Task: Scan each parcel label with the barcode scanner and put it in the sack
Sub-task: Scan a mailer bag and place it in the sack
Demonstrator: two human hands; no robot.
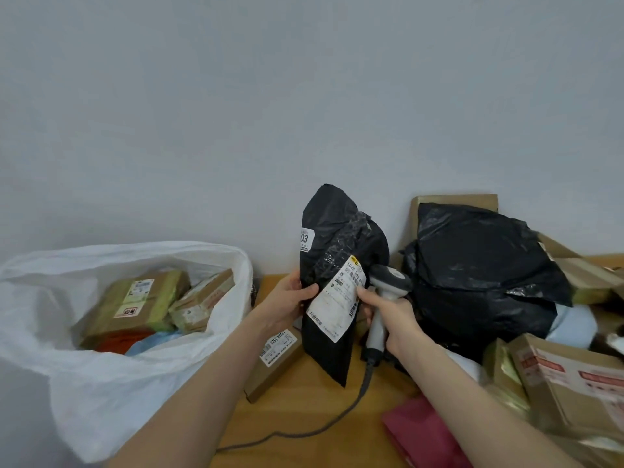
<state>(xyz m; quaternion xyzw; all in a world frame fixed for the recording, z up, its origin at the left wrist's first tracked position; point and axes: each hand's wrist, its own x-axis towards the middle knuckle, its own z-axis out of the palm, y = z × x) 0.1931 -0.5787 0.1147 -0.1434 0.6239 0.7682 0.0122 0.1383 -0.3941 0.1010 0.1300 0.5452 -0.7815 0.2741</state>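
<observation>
Two hands meet low in the centre of the head view. The left hand holds the black parcel by its left edge. Its thumb lies across the front face, just left of the white label, and the other fingers are curled out of sight behind the bag. The parcel stands upright and a little tilted. Whether its lower tip touches the tabletop cannot be told. The label slants across the lower front, facing the camera.

The right hand grips the handle of the grey barcode scanner, fingers wrapped round it. The forefinger stretches to the label's right edge; contact is unclear. The scanner's head sits just beside the label's upper right corner. Its cable runs down and leftward over the tabletop towards the bottom of the frame.

At the left of the frame the white sack stands with its mouth wide open and brown boxes inside. Its right rim is just beside the left forearm. Between the sack and the parcel lies a strip of bare tabletop, with a small brown carton under the left wrist.

At the right a large black bag crowds close behind the scanner. Cardboard boxes fill the lower right corner and a pink mailer lies at the bottom edge. Above the parcel the grey wall fills the upper frame.
</observation>
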